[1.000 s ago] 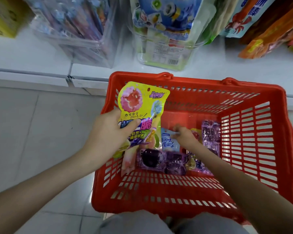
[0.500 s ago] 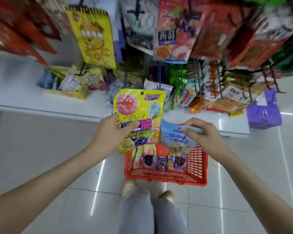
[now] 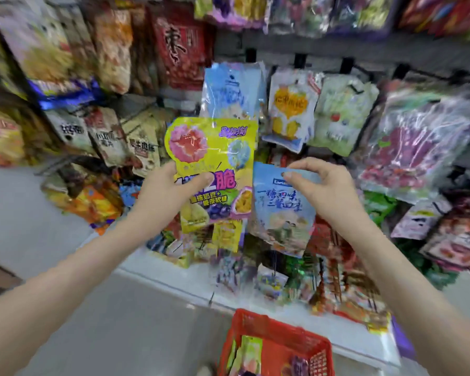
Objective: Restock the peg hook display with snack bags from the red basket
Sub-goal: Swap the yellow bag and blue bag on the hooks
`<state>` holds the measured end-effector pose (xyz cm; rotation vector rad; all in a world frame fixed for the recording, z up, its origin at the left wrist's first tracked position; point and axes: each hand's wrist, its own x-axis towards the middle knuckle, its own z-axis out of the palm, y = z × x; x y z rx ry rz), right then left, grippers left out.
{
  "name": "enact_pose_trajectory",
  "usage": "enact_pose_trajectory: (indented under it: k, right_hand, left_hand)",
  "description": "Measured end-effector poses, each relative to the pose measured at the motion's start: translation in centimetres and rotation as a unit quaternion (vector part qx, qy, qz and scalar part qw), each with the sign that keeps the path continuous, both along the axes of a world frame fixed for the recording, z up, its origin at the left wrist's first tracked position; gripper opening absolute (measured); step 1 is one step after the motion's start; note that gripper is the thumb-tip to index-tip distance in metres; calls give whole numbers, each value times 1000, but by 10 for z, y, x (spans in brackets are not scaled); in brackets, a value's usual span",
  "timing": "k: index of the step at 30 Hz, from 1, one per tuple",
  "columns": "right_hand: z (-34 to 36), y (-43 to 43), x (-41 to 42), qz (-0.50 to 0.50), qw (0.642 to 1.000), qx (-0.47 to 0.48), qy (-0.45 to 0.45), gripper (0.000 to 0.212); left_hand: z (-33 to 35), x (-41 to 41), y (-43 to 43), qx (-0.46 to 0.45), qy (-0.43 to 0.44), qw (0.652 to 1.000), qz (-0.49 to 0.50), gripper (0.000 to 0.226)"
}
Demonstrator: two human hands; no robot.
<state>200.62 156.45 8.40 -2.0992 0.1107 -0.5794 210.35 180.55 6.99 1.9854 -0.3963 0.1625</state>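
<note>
My left hand (image 3: 164, 195) grips a yellow snack bag (image 3: 210, 156) with a pink flower print, held upright in front of the peg hook display (image 3: 345, 63). My right hand (image 3: 323, 191) pinches the top edge of a light blue snack bag (image 3: 278, 213) just to the right of it. A matching light blue bag (image 3: 232, 90) hangs on a hook directly above and behind both. The red basket (image 3: 272, 335) stands on the floor at the bottom centre, with several bags still inside.
Hanging bags fill the display: brown and red packs at the left, purple and green ones at the right. A white base shelf (image 3: 174, 272) runs below them. Grey floor lies to the left. The whole view is motion-blurred.
Both hands have risen from the basket to display height. My right hand took the light blue bag out. The view has swung up from the floor to the hooks.
</note>
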Motion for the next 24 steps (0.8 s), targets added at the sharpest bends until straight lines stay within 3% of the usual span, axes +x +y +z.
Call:
enact_pose_trajectory:
  k: [5, 8, 11, 12, 15, 16, 18, 20, 24]
  right_hand:
    - [38, 19, 63, -12, 999, 5, -41, 15]
    - [51, 27, 104, -26, 998, 27, -50, 12]
    - [61, 33, 146, -42, 996, 32, -68, 11]
    - [63, 35, 160, -53, 996, 36, -64, 7]
    - [63, 34, 196, -79, 993, 83, -36, 8]
    - [63, 31, 205, -88, 990, 101, -29, 10]
    - [63, 27, 221, -105, 986, 125, -21, 11]
    - [64, 22, 234, -121, 984, 130, -14, 11]
    - [66, 16, 253, -155, 984, 82, 0, 8]
  left_hand:
    - [40, 60, 25, -69, -32, 997, -10, 57]
    - [56, 101, 42, -66, -47, 996, -22, 65]
    - [65, 142, 53, -87, -42, 995, -33, 27]
    - [68, 154, 55, -87, -42, 995, -31, 27]
    - [71, 187, 56, -81, -56, 995, -30, 71]
    - [72, 193, 53, -83, -54, 994, -34, 62]
    - [74, 196, 43, -79, -66, 994, -30, 20]
    - [75, 195, 35, -74, -101, 991, -39, 31]
    - [70, 202, 26, -93, -87, 991, -47, 36]
